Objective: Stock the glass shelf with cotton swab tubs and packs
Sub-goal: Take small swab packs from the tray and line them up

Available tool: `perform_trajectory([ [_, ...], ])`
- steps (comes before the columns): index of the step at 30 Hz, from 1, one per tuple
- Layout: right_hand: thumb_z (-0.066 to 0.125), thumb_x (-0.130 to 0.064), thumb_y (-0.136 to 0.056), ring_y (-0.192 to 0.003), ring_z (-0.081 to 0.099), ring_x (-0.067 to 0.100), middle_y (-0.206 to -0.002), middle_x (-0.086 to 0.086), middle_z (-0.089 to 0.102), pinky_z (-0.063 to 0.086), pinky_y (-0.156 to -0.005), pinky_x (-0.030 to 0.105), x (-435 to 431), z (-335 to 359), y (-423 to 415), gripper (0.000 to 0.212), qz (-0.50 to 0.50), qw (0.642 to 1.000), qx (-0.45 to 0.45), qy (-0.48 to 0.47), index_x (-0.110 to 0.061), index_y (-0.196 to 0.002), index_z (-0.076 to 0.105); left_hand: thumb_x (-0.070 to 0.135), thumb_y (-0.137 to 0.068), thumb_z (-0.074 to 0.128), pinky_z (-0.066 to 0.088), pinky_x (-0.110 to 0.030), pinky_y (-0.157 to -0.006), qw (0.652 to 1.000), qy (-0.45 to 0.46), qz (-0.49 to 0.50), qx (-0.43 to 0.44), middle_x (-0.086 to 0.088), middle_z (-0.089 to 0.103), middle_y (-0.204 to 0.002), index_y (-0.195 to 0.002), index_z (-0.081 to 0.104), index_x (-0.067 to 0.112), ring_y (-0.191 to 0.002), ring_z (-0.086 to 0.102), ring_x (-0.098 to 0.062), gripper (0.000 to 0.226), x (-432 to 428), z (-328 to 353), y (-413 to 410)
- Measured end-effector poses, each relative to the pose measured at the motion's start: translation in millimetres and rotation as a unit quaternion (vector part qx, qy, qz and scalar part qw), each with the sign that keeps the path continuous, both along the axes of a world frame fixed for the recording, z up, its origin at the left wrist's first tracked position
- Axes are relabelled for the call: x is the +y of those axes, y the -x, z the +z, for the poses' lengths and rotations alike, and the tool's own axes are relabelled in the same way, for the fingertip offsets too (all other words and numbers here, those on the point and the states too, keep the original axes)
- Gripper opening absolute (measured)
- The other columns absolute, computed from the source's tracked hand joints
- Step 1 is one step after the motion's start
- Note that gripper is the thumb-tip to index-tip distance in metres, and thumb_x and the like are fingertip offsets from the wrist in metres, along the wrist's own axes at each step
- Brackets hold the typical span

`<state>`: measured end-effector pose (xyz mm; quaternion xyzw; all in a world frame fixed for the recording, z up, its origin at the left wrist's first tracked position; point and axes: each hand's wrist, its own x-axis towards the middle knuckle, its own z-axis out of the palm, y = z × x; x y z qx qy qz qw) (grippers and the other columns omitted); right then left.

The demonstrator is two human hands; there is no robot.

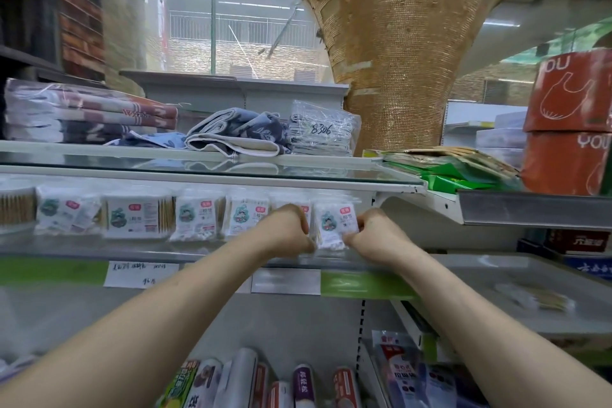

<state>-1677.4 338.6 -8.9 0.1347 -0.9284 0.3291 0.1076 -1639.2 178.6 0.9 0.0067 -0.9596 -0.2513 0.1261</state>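
At the centre of the frame, slightly right, the left hand [287, 229] and the right hand [376, 231] close on one cotton swab pack [332, 224] from either side. The left hand's curled fingers hold its left edge, and the right hand pinches its lower right edge. The pack stands upright with its label outward, its bottom on or just above the glass shelf [99, 247]; blur leaves it unclear whether it has touched down. It sits at the right end of a row of packs [198, 218] that faces forward along the shelf to the left, with a tub [16, 209] of swabs at the far left edge of the frame. The step in hand looks like seating this pack as the last in the line, so stocking at this level seems well along. The next move probably calls for squaring it against its neighbour, flush with the front, then letting go with both hands without tipping it, since the soft pack looks light and could lean or slide on glass. Below the shelf edge runs a green and white price strip [142, 273]. Above, an upper shelf [331, 177] carries folded towels [231, 131]. Orange boxes [569, 93] stand at the right, and rolls [304, 386] line the bottom.
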Motion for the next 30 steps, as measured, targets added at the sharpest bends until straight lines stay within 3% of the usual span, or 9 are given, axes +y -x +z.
perform_trajectory([
  [3,0.06,-0.03,-0.089,-0.096,0.063,0.024,-0.104,0.003,0.067,0.053,-0.085,0.037,-7.2,-2.9,3.5,0.022,-0.006,1.0,-0.003,-0.007,-0.018,-0.108,0.061,0.015,-0.08,0.067,0.052,-0.03,-0.077,1.0,0.03,-0.004,-0.004,-0.006,0.067,-0.092,-0.089,0.062,0.014,-0.083,0.063,-0.021,0.01,5.7,-0.6,5.0],
  [7,0.058,-0.029,-0.087,-0.094,0.065,0.024,-0.105,0.004,0.068,0.055,-0.086,0.04,-5.1,-4.5,14.0,0.022,-0.029,1.0,-0.005,-0.002,-0.019,-0.106,0.064,0.022,-0.083,0.065,0.054,-0.034,-0.084,0.997,0.08,0.001,-0.011,-0.006,0.067,-0.099,-0.096,0.062,0.015,-0.092,0.064,-0.023,0.015,13.8,1.3,12.8],
  [12,0.06,-0.026,-0.09,-0.091,0.066,0.022,-0.102,0.002,0.069,0.056,-0.085,0.04,-6.3,-6.8,21.6,0.014,-0.038,0.999,-0.026,0.016,-0.02,-0.101,0.066,0.023,-0.086,0.064,0.051,-0.031,-0.078,0.991,0.136,0.013,-0.009,-0.003,0.062,-0.097,-0.096,0.06,0.015,-0.086,0.059,-0.021,0.013,19.3,0.5,25.8],
  [15,0.06,-0.026,-0.089,-0.093,0.066,0.024,-0.103,0.004,0.068,0.055,-0.087,0.04,-10.4,-6.3,26.2,0.015,-0.041,0.998,-0.04,0.026,-0.02,-0.103,0.065,0.025,-0.085,0.064,0.051,-0.031,-0.077,0.989,0.148,0.021,-0.015,-0.004,0.061,-0.099,-0.101,0.059,0.015,-0.086,0.06,-0.021,0.019,20.8,-1.1,30.8],
  [21,0.056,-0.033,-0.089,-0.099,0.061,0.029,-0.107,0.007,0.062,0.051,-0.088,0.038,-13.2,-3.9,30.3,0.025,-0.042,0.998,-0.053,-0.003,-0.017,-0.107,0.058,0.05,-0.089,0.055,0.05,-0.034,-0.083,0.985,0.172,0.025,-0.022,-0.004,0.058,-0.112,-0.114,0.053,0.016,-0.096,0.058,-0.023,0.042,22.7,-1.4,31.1],
  [24,0.045,-0.033,-0.094,-0.096,0.06,0.03,-0.105,0.009,0.062,0.05,-0.087,0.04,-13.1,-1.2,30.5,0.023,-0.05,0.998,-0.033,0.016,-0.016,-0.102,0.059,0.042,-0.093,0.054,0.048,-0.032,-0.076,0.978,0.204,0.048,-0.021,-0.002,0.056,-0.102,-0.118,0.052,0.016,-0.091,0.056,-0.022,0.037,28.4,-2.3,33.9],
  [27,0.05,-0.026,-0.094,-0.101,0.061,0.031,-0.111,0.009,0.065,0.051,-0.092,0.042,-14.6,0.1,31.1,0.017,-0.06,0.998,-0.007,0.028,-0.018,-0.104,0.061,0.023,-0.092,0.056,0.042,-0.031,-0.07,0.976,0.212,0.049,0.001,-0.002,0.055,-0.097,-0.117,0.049,0.019,-0.084,0.053,-0.022,0.026,32.7,-3.0,34.6],
  [29,0.055,-0.024,-0.093,-0.102,0.06,0.031,-0.108,0.007,0.064,0.05,-0.091,0.04,-16.3,0.1,31.3,0.005,-0.067,0.997,0.003,0.027,-0.02,-0.096,0.055,0.018,-0.092,0.055,0.043,-0.033,-0.073,0.977,0.211,0.035,0.004,-0.003,0.057,-0.102,-0.116,0.046,0.02,-0.087,0.053,-0.023,0.026,33.3,-3.2,36.0],
  [30,0.057,-0.022,-0.092,-0.102,0.059,0.031,-0.105,0.006,0.061,0.049,-0.09,0.039,-16.8,0.4,31.6,0.009,-0.072,0.997,0.01,0.04,-0.019,-0.096,0.049,0.018,-0.092,0.055,0.044,-0.034,-0.075,0.977,0.211,0.029,0.0,-0.003,0.056,-0.101,-0.115,0.045,0.021,-0.088,0.054,-0.024,0.025,33.1,-3.3,37.0],
])
